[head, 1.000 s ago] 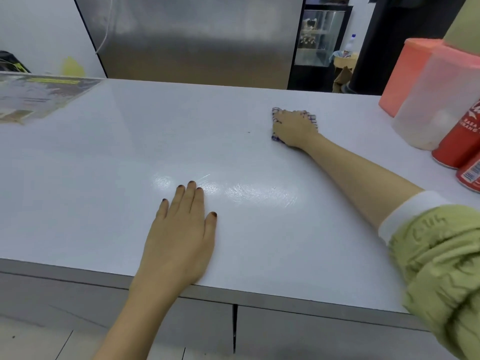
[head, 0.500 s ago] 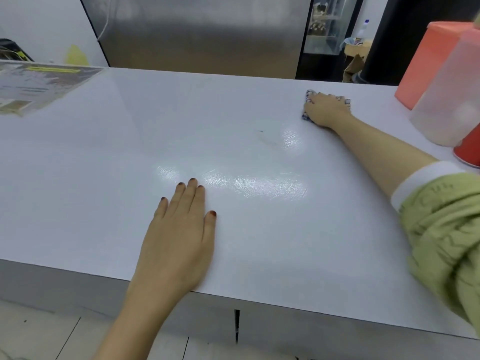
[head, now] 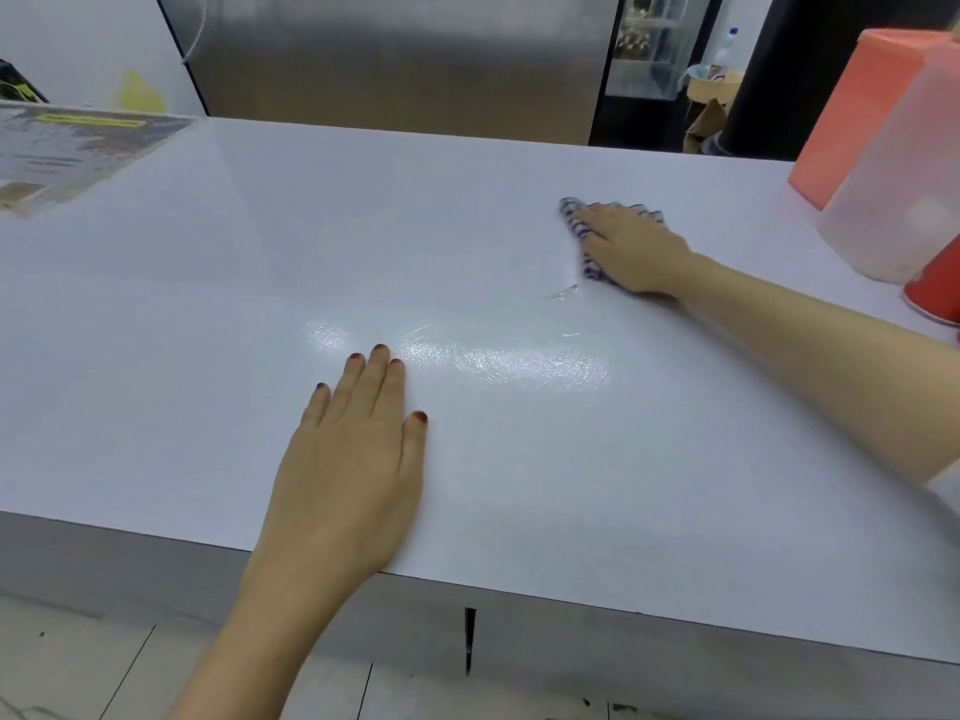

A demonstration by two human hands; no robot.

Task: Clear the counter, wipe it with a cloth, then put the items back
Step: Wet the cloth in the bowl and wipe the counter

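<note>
The white counter [head: 208, 304] fills most of the view. My right hand [head: 631, 249] lies flat on a blue-and-white checked cloth [head: 575, 227] at the right middle of the counter and presses it down with straight fingers. Only the cloth's left and far edges show around the hand. My left hand [head: 353, 459] rests palm down with straight fingers near the front edge. Wet streaks [head: 493, 361] shine between the two hands.
At the right edge stand an orange container [head: 852, 111], a translucent white jug [head: 904, 168] and a red can [head: 935, 288]. A laminated sheet [head: 67, 148] lies at the far left. A steel fridge [head: 395, 59] stands behind the counter.
My right hand slid the cloth to the right along the far side, then back to the left and nearer to me. My left hand has stayed in place.
</note>
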